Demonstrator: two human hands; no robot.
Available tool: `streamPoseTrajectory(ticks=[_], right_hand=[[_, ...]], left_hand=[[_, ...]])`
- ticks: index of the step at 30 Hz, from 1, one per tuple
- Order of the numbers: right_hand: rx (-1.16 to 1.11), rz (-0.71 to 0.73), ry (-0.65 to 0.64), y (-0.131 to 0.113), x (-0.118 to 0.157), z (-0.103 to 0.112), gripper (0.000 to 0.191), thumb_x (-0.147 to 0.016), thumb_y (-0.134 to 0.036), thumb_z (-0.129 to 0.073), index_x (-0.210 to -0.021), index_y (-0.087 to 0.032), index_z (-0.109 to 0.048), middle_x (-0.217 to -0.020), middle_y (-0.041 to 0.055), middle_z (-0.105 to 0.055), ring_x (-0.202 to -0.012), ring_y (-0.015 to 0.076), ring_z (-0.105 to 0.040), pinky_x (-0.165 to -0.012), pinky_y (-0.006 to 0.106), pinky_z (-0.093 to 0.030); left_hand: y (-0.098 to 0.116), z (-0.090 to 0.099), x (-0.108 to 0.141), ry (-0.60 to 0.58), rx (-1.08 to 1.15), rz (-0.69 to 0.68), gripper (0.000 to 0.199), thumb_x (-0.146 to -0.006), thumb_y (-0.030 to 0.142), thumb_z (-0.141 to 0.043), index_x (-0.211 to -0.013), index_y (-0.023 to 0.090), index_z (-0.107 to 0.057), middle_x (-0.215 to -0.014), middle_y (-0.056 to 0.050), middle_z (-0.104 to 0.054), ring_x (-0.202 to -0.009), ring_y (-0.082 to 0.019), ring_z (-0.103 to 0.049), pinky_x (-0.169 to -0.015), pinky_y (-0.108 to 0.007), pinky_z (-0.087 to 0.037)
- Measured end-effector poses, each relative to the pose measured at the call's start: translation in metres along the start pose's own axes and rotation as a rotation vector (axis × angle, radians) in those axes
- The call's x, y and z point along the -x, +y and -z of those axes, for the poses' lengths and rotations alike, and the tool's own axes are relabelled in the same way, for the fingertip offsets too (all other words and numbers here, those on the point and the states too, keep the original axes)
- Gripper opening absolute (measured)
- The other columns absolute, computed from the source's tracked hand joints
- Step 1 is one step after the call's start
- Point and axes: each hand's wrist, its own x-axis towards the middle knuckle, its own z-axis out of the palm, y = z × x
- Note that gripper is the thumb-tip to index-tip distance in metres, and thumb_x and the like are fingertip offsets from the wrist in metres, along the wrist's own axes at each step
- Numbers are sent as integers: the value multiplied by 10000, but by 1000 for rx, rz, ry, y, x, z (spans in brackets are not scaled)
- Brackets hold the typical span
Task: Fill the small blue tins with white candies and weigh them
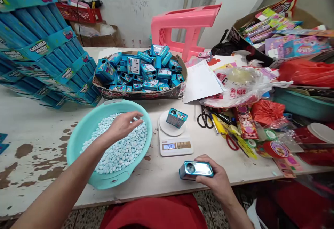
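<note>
My left hand (125, 124) is over a turquoise basin (70, 142) of small pale blue candies (117, 157). Its fingers are bent, and whether they hold any candy is too small to tell. In my right hand (211, 173) is a blue tin (187, 172) with a round hole in its silvery top, held near the table's front edge. Another blue tin (177, 117) stands on the round plate of a white digital scale (164, 151), between the basin and the scissors.
Behind the basin is a box (141, 95) heaped with blue tins. Stacked blue display cartons (52, 51) stand at the left. Scissors (205, 119), pens, plastic bags (235, 86) and packets crowd the right side. A pink plastic stool (188, 18) lies at the back.
</note>
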Motion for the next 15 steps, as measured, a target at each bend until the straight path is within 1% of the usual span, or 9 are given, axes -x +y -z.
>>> streamPoseTrajectory(ticks=[3, 6, 8, 9, 11, 12, 13, 14, 15], right_hand=[[-15, -21, 17, 4, 3, -14, 405, -485, -341, -858, -836, -211, -705, -861, 43, -621, -782, 223, -615, -653, 283, -505], [-49, -25, 16, 5, 0, -26, 414, -475, -344, -861, -837, -218, -706, -858, 37, -623, -773, 223, -619, -649, 284, -507], [-71, -16, -2, 5, -2, -32, 411, -474, -333, -864, -839, -229, -708, -854, 29, -623, -765, 215, -622, -645, 275, -506], [-78, -4, -14, 5, -3, -35, 409, -474, -328, -864, -841, -233, -708, -851, 25, -623, -762, 211, -622, -642, 271, -505], [-83, 27, -27, 4, -5, -39, 408, -476, -324, -865, -842, -237, -708, -847, 21, -622, -765, 209, -622, -643, 267, -507], [-81, 41, -28, 4, -7, -40, 409, -477, -321, -865, -845, -238, -708, -850, 22, -624, -772, 212, -623, -647, 268, -510], [-77, 52, -25, 3, -10, -42, 409, -483, -315, -864, -853, -238, -708, -860, 25, -628, -788, 216, -625, -657, 271, -514], [-71, 61, -13, 2, -14, -42, 407, -493, -307, -862, -862, -236, -706, -876, 29, -632, -809, 222, -627, -672, 276, -517], [-67, 72, 11, 0, -21, -43, 402, -508, -301, -856, -874, -235, -701, -894, 31, -636, -825, 224, -627, -685, 280, -519]], left_hand=[[25, -16, -31, -24, 41, -158, 269, -774, 356, -593, -1018, 272, -669, -958, -59, -682, -762, -220, -625, -701, -311, -470], [49, -40, -58, -31, 39, -311, 477, -720, 327, -663, -1186, 284, -575, -1160, -75, -602, -987, -252, -582, -843, -358, -454], [62, -61, -71, -91, -4, -382, 638, -660, 307, -721, -1260, 289, -502, -1282, -84, -517, -1148, -279, -490, -916, -388, -422], [67, -72, -76, -139, -38, -404, 657, -643, 283, -733, -1256, 285, -498, -1287, -87, -508, -1170, -286, -469, -921, -398, -419], [73, -89, -83, -226, -116, -408, 547, -650, 229, -715, -1171, 259, -553, -1182, -89, -569, -1086, -284, -523, -860, -391, -448], [74, -92, -86, -228, -143, -394, 449, -667, 214, -694, -1104, 241, -589, -1090, -86, -606, -996, -272, -568, -808, -376, -464], [73, -91, -87, -191, -153, -375, 359, -687, 215, -676, -1040, 224, -616, -1004, -82, -630, -907, -258, -597, -757, -358, -473], [71, -85, -87, -121, -147, -357, 298, -704, 230, -664, -999, 212, -629, -952, -82, -640, -846, -246, -611, -720, -342, -475], [67, -73, -83, -34, -132, -344, 282, -719, 255, -657, -995, 201, -631, -948, -89, -644, -829, -243, -616, -707, -335, -473]])
